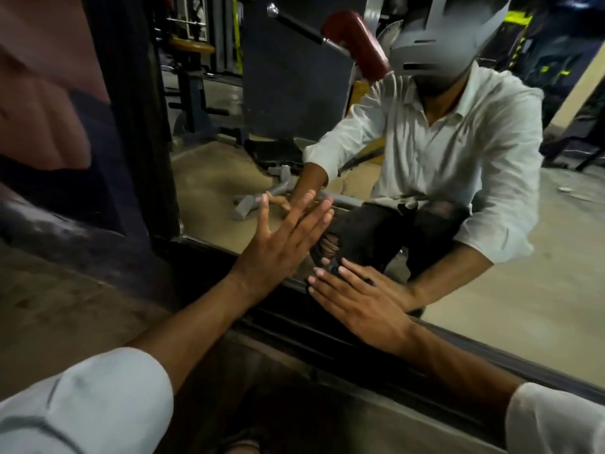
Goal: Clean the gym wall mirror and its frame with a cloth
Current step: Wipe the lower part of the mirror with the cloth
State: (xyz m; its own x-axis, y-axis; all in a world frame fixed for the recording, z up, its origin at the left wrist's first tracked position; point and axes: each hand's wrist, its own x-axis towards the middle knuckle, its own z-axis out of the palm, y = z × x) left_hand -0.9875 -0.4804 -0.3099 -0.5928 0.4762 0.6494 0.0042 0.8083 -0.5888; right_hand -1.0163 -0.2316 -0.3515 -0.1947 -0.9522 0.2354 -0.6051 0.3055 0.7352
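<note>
The wall mirror (pixel 209 191) fills the upper right and reflects me crouching in a white shirt. Its dark frame has an upright post (pixel 147 126) on the left and a bottom rail (pixel 294 319) running down to the right. My left hand (pixel 278 247) lies flat on the glass near the lower left corner, fingers straight and spread. My right hand (pixel 360 299) lies flat with straight fingers over the bottom edge of the glass. A small dark bit (pixel 332 265) shows at its fingertips; whether it is the cloth I cannot tell.
A painted wall panel (pixel 49 126) stands left of the frame, with bare concrete floor (pixel 65 306) below it. The glass reflects gym machines, a red padded arm (pixel 357 37) and grey bars (pixel 248 208) on the floor. A dark step runs under the bottom rail.
</note>
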